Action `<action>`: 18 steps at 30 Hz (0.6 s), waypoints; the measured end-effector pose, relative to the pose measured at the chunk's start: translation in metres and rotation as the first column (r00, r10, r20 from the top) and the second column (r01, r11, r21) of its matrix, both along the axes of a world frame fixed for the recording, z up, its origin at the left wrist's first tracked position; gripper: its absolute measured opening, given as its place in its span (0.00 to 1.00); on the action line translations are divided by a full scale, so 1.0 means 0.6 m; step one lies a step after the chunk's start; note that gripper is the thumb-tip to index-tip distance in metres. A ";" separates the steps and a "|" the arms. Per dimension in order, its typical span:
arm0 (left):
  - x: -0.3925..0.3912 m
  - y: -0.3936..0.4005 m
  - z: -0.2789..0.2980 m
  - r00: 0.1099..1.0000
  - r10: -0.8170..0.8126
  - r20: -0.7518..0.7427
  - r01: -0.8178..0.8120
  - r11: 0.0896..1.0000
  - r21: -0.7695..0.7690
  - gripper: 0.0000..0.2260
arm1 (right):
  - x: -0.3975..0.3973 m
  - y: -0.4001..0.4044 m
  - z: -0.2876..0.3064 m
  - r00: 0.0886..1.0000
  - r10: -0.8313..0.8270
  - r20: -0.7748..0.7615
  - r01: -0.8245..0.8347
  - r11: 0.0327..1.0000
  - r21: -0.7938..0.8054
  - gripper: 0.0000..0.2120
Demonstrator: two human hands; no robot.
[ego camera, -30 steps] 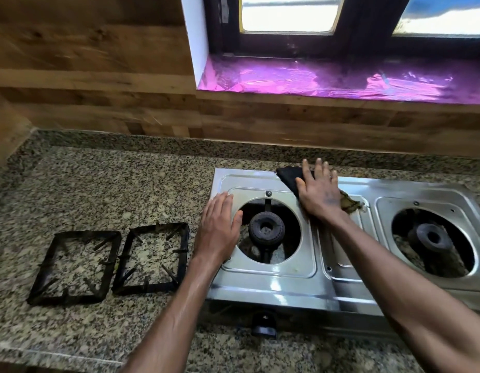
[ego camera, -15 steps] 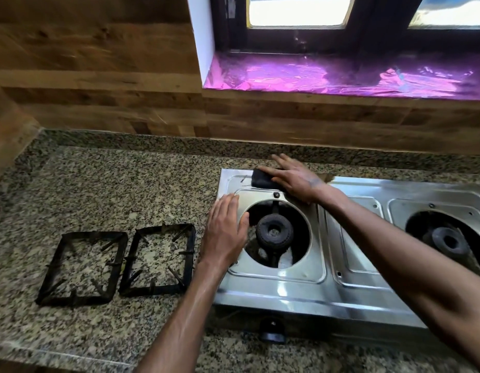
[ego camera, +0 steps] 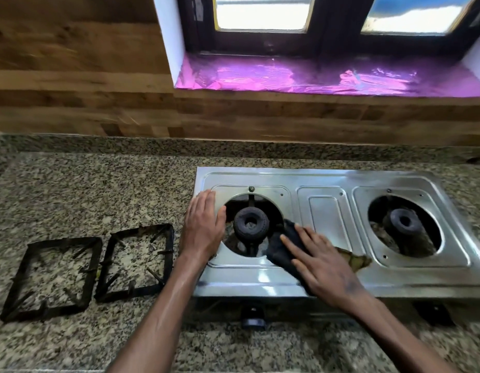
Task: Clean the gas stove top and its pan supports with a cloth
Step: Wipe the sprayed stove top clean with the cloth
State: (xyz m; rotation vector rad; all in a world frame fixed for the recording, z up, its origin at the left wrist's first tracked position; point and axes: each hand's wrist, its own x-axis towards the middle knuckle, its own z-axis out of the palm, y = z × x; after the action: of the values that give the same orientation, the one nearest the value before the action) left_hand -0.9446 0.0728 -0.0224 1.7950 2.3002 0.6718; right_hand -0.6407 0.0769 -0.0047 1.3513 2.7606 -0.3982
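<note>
Steel two-burner stove on a speckled granite bench, occupying the 3 o'clock half of the view. Left burner and right burner both bare, dark and ring-shaped, sunk in round openings.

Right hand flat on a dark cloth, fingers straight and spread, pointing toward 10 o'clock, pressing the cloth onto the steel at about 4 o'clock of the left burner. Cloth bunched over the edge of that opening, just beside the burner ring; a frayed yellowish corner sticking out past the hand toward 3 o'clock. No curl round the cloth: pressed, not gripped.

Left hand flat on the stove's left edge at 9 o'clock of the left burner, fingers together and extended toward 12 o'clock, thumb lying at the opening's rim. Released, grasping nothing.

Two black square pan supports off the stove, flat on the bench at 9 o'clock of it: near support just beside the left wrist, far support further toward 9 o'clock, the pair side by side and almost touching.

Black knob on the stove's front at 6 o'clock of the left burner. Wood-panelled wall at 12 o'clock, with a purple-lined window sill above the stove.
</note>
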 end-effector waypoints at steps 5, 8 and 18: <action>-0.002 0.000 0.002 1.000 -0.005 -0.005 0.005 1.000 0.020 0.27 | -0.032 0.044 0.005 0.987 -0.160 0.007 0.160 0.987 0.010 0.31; -0.002 -0.003 -0.001 1.000 -0.008 -0.004 0.008 1.000 0.021 0.27 | -0.014 0.046 0.005 0.952 -0.306 0.030 0.305 0.952 0.030 0.33; -0.004 0.003 -0.001 0.999 -0.035 0.005 0.034 0.998 0.057 0.26 | -0.105 -0.092 0.005 0.989 -0.141 -0.053 0.143 0.989 0.046 0.28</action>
State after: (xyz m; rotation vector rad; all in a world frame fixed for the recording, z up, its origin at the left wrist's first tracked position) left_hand -0.9469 0.0745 -0.0233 1.8506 2.2630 0.7431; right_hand -0.7039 0.0217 -0.0020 1.5775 2.7398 -0.3767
